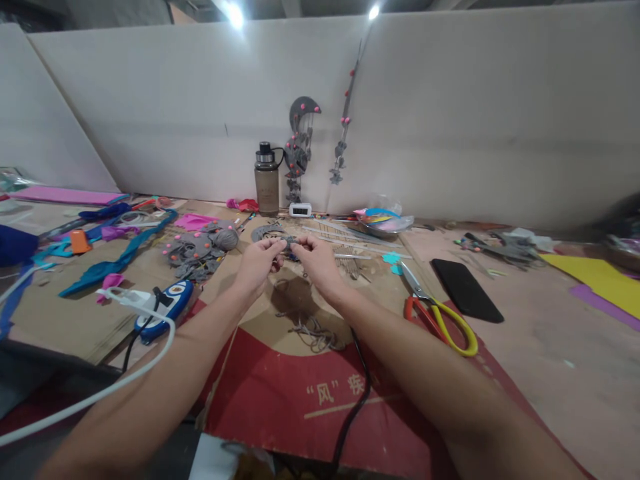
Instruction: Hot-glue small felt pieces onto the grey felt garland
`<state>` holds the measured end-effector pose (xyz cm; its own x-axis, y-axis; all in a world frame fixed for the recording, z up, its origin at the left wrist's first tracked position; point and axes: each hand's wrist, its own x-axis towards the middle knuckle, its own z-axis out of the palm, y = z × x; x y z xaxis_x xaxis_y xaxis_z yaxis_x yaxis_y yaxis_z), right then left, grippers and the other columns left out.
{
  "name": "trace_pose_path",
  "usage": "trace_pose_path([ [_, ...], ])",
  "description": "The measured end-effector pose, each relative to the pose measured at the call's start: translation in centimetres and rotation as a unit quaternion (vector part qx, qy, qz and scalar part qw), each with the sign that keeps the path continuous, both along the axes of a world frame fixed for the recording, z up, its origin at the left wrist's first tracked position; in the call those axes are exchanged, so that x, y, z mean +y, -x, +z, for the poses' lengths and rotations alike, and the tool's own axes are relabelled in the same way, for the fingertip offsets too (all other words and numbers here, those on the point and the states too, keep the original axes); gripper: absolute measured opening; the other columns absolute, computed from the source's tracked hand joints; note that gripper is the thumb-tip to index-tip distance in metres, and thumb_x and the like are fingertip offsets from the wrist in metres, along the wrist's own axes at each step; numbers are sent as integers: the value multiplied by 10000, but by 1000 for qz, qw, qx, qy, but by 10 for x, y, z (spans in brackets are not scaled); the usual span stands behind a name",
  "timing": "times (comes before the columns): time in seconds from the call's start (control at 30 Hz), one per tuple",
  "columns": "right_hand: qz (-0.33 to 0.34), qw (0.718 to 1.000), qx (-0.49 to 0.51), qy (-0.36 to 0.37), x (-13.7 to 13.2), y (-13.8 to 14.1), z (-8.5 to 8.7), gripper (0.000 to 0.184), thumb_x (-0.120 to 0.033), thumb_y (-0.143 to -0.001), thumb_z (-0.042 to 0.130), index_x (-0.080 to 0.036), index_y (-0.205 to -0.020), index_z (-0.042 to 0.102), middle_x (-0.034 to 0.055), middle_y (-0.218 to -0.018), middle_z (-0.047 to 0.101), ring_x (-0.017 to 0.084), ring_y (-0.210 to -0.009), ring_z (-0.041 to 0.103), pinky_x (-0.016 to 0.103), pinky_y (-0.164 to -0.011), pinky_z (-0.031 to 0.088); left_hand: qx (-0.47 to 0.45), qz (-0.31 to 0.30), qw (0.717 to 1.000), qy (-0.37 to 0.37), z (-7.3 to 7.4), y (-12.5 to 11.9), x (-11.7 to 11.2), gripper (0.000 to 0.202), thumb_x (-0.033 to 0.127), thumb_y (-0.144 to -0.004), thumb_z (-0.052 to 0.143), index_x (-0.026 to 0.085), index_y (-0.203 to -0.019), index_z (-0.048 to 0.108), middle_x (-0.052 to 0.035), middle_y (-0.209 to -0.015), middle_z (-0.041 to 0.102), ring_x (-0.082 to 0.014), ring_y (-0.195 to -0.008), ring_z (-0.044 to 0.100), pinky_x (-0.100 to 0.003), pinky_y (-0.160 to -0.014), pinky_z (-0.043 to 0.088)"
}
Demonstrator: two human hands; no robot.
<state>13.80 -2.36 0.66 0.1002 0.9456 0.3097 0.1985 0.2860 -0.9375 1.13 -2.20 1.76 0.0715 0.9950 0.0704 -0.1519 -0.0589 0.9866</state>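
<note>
My left hand (261, 261) and my right hand (316, 259) meet over the cardboard, fingertips pinched on a small grey felt piece (289, 243). Its exact shape is too small to make out, and fingers cover part of it. Below the hands, a loose tangle of grey yarn (320, 335) lies on the red-and-brown cardboard (270, 387). Just behind the fingers sits a grey felt cutout (267, 230). To the right of my right hand are scissors (435, 310) with one red and one yellow handle, their blades pointing away from me.
Left lie grey felt pieces with pink dots (190, 248), a blue-and-white power strip (167, 310) and a white cable (125, 380). A bottle (267, 183) and small white clock (300, 210) stand by the back wall. A black phone (466, 290) is at right. Grey felt garlands (296, 157) hang behind.
</note>
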Motion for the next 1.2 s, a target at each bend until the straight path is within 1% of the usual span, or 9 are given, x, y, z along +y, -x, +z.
trace_pose_path([
  [0.1,-1,1000,10,2,2,-3,0,141,-322,-699,537,-185,-678,568,-47,-582,480,103,-540,387,242,-547,314,-24,-35,999,30,3,3,0,239,343,-637,715,141,-692,599,21,-511,522,-63,-428,449,-183,-398,272],
  [0.23,2,1000,-4,5,4,-5,-1,115,-300,-687,532,-191,-663,559,-52,-560,470,104,-527,386,239,-531,304,-38,-60,996,50,8,9,2,236,313,-616,730,139,-698,594,-1,-605,582,-86,-488,541,-185,-412,339],
  [0.47,0,999,-53,-11,3,-4,-3,109,-295,-696,544,-191,-662,554,-57,-541,432,100,-526,357,237,-518,268,24,-82,996,33,2,15,10,247,302,-594,767,125,-712,643,-28,-557,617,-94,-475,555,-182,-434,380],
  [0.6,20,997,-75,-21,2,-4,-4,151,-331,-735,540,-185,-701,560,-57,-552,428,102,-534,371,238,-530,280,37,-53,997,29,1,16,11,235,289,-592,760,119,-679,625,-32,-558,622,-100,-487,575,-182,-446,402],
  [0.73,44,997,-63,-30,3,-2,-6,202,-347,-774,510,-171,-861,557,-26,-697,531,118,-637,474,248,-615,358,18,11,1000,8,1,18,14,197,253,-613,721,124,-698,600,-6,-566,602,-106,-514,591,-177,-441,411],
  [0.8,60,995,-71,-40,3,-1,-7,186,-333,-792,486,-169,-837,561,-10,-741,558,124,-679,492,256,-655,375,14,39,999,-1,1,20,17,171,237,-627,694,121,-702,594,3,-568,589,-95,-500,575,-172,-428,404],
  [0.93,74,993,-86,-43,4,0,-10,188,-307,-809,469,-168,-757,585,-5,-721,578,128,-692,502,260,-676,374,2,74,997,-11,-2,24,24,150,213,-623,677,120,-697,586,10,-577,579,-80,-478,553,-161,-403,379],
  [1.07,100,989,-100,-36,3,-1,-12,212,-322,-816,487,-164,-751,613,-8,-705,594,123,-679,507,246,-658,368,-38,92,995,-1,-4,29,30,150,195,-619,684,130,-673,560,24,-537,555,-71,-461,539,-150,-401,371],
  [1.2,144,974,-172,-26,1,-1,-12,211,-291,-818,496,-165,-737,644,-16,-677,605,116,-654,511,234,-636,356,-92,94,991,30,-3,34,34,147,179,-629,683,128,-686,557,29,-536,549,-68,-463,544,-139,-394,375],
])
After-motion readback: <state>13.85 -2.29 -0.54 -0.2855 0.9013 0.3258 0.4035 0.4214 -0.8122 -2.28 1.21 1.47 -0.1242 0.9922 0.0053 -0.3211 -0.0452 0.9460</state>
